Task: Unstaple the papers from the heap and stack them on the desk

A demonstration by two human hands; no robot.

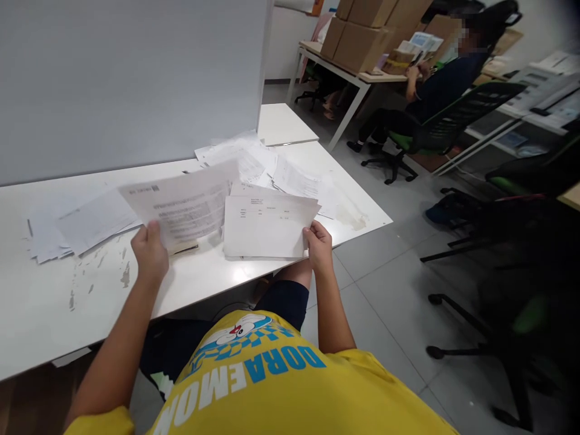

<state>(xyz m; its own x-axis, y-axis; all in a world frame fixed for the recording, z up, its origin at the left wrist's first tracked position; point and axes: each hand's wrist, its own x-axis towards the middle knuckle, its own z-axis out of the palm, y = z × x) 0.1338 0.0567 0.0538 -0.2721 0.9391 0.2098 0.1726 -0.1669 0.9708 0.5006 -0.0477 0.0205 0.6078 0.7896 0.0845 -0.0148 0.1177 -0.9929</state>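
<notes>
My left hand (151, 251) is closed on the lower left edge of a printed sheet of paper (190, 205), which is tilted up off the desk and slightly blurred. With its thumb on top, my right hand (319, 244) pinches the right edge of a small stack of printed papers (267, 226). The sheet's right edge lies close beside that stack. Beneath the sheet, a thin brownish object (183, 248) on the desk shows only in part. Behind both hands spreads a loose pile of printed papers (244, 160).
Another group of papers (93, 220) lies at the left on the white desk (203, 281), against a grey partition (131, 84). Across the aisle, a person (446, 78) sits by a table with cardboard boxes (357, 45). Office chairs (489, 344) stand at the right.
</notes>
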